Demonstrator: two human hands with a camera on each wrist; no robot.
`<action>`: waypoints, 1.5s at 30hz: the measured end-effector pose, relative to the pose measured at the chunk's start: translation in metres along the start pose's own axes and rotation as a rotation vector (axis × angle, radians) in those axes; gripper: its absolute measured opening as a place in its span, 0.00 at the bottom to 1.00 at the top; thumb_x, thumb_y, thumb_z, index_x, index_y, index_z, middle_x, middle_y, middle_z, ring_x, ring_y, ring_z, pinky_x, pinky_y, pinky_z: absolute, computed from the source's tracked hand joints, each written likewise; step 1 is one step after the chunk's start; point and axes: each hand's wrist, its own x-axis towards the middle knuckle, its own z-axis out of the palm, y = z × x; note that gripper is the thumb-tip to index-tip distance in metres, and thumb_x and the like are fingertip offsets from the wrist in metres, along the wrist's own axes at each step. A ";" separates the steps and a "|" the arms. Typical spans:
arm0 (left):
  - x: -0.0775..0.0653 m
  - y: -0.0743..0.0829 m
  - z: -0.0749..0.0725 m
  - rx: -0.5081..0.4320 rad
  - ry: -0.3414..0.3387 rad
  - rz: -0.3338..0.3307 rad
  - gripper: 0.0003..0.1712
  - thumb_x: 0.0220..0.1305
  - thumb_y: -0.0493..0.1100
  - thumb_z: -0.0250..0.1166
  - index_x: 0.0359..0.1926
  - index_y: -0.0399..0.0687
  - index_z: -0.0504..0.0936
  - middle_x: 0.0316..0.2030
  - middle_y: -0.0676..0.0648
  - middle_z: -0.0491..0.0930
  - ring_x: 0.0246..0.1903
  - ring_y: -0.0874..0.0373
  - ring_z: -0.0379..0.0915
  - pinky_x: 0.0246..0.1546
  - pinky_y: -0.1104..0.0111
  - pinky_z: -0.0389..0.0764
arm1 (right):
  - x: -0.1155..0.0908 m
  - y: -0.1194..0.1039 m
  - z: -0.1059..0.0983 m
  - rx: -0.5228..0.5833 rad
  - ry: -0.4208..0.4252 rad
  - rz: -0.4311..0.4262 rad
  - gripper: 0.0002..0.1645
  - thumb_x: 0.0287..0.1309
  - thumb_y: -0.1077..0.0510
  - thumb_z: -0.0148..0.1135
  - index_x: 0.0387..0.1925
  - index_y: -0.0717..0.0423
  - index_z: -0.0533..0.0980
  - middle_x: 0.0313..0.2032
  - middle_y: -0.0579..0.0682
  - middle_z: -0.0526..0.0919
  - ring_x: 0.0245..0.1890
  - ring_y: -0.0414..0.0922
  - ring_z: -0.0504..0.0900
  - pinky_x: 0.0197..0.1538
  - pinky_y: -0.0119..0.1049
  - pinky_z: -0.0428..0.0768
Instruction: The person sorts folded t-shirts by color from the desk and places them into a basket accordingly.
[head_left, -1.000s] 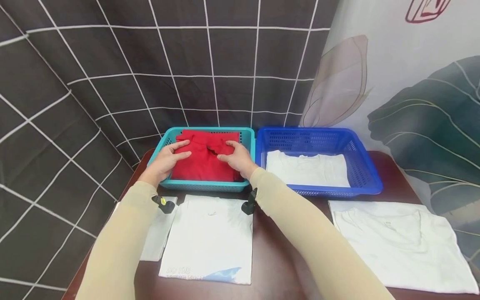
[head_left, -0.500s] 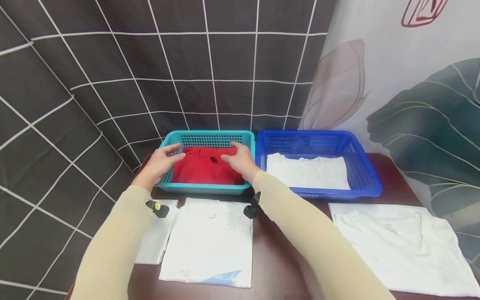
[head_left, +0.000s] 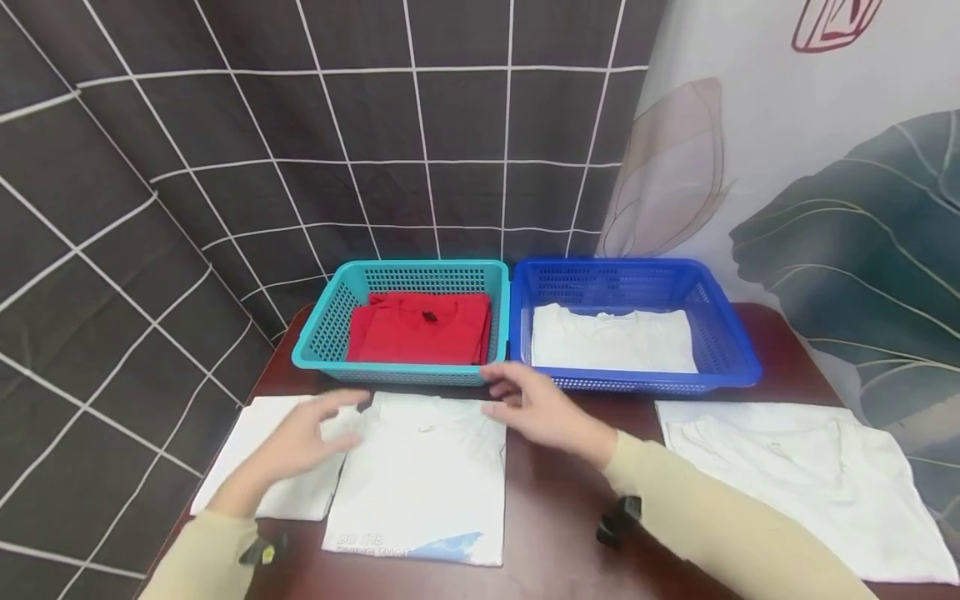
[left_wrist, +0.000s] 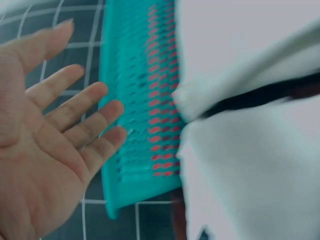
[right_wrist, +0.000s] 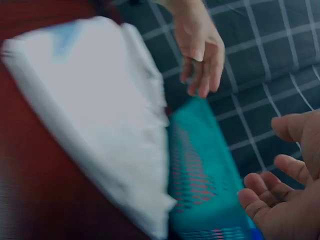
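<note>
Printed white shirt (head_left: 420,492): folded on the table (head_left: 551,525), near, between the hands.
Spread white shirt (head_left: 810,492): near right, flat.
Left hand (head_left: 300,442): above the white cloth (head_left: 243,429) at left, fingers apart, holding nothing.
Right hand (head_left: 543,408): by the printed shirt's far right corner, fingers slightly bent, holding nothing.
Teal basket (head_left: 397,374): far left, red shirts (head_left: 423,333) inside.
Blue basket (head_left: 637,384): far right, folded white shirt (head_left: 615,342) inside.
Gridded curtain (head_left: 457,108): farthest.

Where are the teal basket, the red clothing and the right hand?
Teal basket (head_left: 405,376): head view, front wall.
Red clothing (head_left: 420,340): head view, middle of its top.
Right hand (head_left: 542,407): head view, back of it.
</note>
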 end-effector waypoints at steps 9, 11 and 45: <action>-0.017 0.012 0.057 0.263 -0.236 0.136 0.54 0.38 0.68 0.75 0.67 0.52 0.71 0.69 0.44 0.62 0.70 0.42 0.49 0.64 0.43 0.57 | -0.032 0.012 0.059 -0.507 -0.278 -0.107 0.36 0.57 0.41 0.64 0.63 0.51 0.70 0.65 0.53 0.68 0.67 0.50 0.62 0.67 0.48 0.62; -0.015 0.013 0.063 0.291 -0.270 0.141 0.58 0.36 0.71 0.73 0.68 0.52 0.68 0.70 0.42 0.59 0.71 0.40 0.46 0.64 0.40 0.54 | -0.028 0.013 0.073 -0.564 -0.313 -0.099 0.41 0.56 0.37 0.63 0.67 0.50 0.67 0.69 0.54 0.62 0.70 0.52 0.57 0.67 0.54 0.60; -0.001 0.045 0.110 0.351 -0.353 0.051 0.69 0.29 0.79 0.66 0.73 0.56 0.58 0.74 0.43 0.47 0.72 0.38 0.39 0.65 0.38 0.50 | -0.054 0.036 0.073 -0.727 -0.395 0.044 0.59 0.47 0.18 0.51 0.75 0.38 0.49 0.75 0.44 0.44 0.74 0.52 0.39 0.63 0.72 0.46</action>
